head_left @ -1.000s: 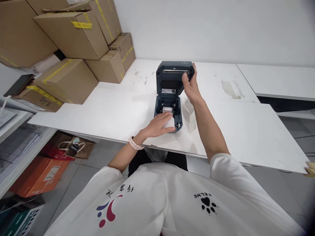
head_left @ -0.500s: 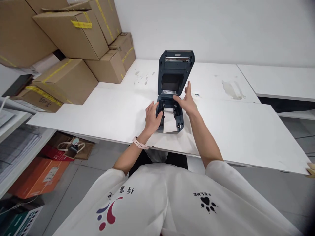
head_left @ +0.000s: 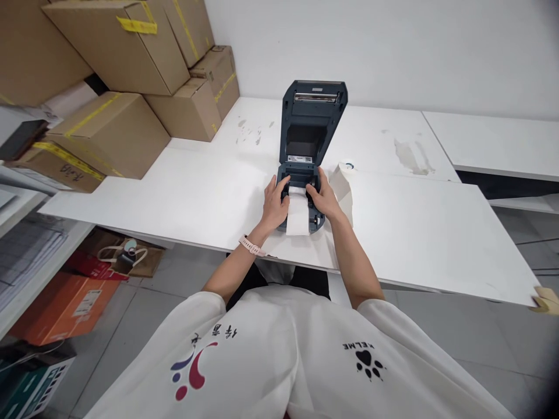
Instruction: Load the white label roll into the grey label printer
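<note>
A dark label printer [head_left: 301,125] stands on the white table with its lid raised. A strip of white label paper [head_left: 297,218] runs from its bay over the front edge. My left hand [head_left: 275,205] is on the printer's left side, thumb and forefinger reaching over the rim into the bay beside the paper. On the opposite side, my right hand [head_left: 324,196] grips the side wall, its thumb inside near the paper and its fingers along the outside. The fingertips inside the bay are partly hidden, and the roll is hard to make out.
Taped cardboard boxes [head_left: 117,131] are stacked at the back left of the white table [head_left: 209,198]. A loose sheet of pale backing paper [head_left: 345,192] lies right of the printer. Below on the left are an orange box [head_left: 65,302] and a paper bag [head_left: 151,259].
My right hand has come down and in from beside the open lid onto the printer's right side. My left hand stays at the left side, its forefinger now further over the rim.
</note>
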The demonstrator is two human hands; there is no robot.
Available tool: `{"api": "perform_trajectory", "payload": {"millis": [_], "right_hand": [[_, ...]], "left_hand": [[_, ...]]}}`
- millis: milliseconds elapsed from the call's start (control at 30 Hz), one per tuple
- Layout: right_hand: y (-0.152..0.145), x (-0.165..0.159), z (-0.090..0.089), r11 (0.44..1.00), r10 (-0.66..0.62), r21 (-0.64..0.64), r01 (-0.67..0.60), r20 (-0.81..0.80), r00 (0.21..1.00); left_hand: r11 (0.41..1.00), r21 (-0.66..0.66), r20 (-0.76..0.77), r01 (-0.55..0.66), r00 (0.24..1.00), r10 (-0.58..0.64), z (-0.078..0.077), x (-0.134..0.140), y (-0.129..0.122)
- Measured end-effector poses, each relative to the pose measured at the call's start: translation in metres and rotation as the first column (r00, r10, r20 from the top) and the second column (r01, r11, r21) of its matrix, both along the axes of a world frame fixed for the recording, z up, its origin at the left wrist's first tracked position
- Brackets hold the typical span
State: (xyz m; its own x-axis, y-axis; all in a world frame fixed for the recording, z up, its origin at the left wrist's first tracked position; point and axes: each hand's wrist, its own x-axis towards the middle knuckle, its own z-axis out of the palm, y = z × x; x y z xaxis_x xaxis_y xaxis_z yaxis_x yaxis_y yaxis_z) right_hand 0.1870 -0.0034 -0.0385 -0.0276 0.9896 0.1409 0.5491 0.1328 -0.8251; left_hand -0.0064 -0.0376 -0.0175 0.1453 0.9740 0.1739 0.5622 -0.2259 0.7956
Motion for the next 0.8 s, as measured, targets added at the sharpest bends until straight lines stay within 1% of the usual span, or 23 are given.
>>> {"api": "perform_trajectory", "payload": {"millis": [100,167,267,367,467,567,700,800], "right_hand": [[0.002,0.001,-0.004,1.0,0.01,0.016,-0.009,-0.058,0.998],[0.004,0.002,-0.006,1.0,0.007,0.013,-0.006,-0.077,0.997],[0.006,0.003,-0.009,1.0,0.005,0.013,-0.003,-0.086,0.996],[0.007,0.004,-0.011,1.0,0.008,0.031,-0.005,-0.102,0.995],[0.006,0.004,-0.011,0.999,-0.005,0.034,0.008,-0.109,0.994],[0.006,0.003,-0.011,0.999,-0.024,0.032,0.027,-0.089,0.996],[0.007,0.003,-0.011,0.999,-0.035,0.032,0.036,-0.033,0.999],[0.008,0.003,-0.011,0.998,-0.037,0.042,0.036,0.029,0.999]], "left_hand": [[0.993,0.101,-0.112,0.061,0.992,-0.049,-0.003,0.0,0.004],[0.984,0.133,-0.178,0.121,0.979,-0.096,-0.004,0.001,0.006],[0.972,0.149,-0.241,0.18,0.96,-0.141,-0.003,0.002,0.007],[0.967,0.131,-0.285,0.216,0.943,-0.172,-0.001,0.003,0.007],[0.967,0.108,-0.3,0.232,0.935,-0.19,0.0,0.003,0.007],[0.967,0.098,-0.281,0.234,0.939,-0.198,-0.001,0.003,0.008],[0.97,0.1,-0.245,0.222,0.95,-0.192,-0.002,0.002,0.008],[0.97,0.101,-0.246,0.221,0.95,-0.191,-0.001,0.001,0.008]]}}
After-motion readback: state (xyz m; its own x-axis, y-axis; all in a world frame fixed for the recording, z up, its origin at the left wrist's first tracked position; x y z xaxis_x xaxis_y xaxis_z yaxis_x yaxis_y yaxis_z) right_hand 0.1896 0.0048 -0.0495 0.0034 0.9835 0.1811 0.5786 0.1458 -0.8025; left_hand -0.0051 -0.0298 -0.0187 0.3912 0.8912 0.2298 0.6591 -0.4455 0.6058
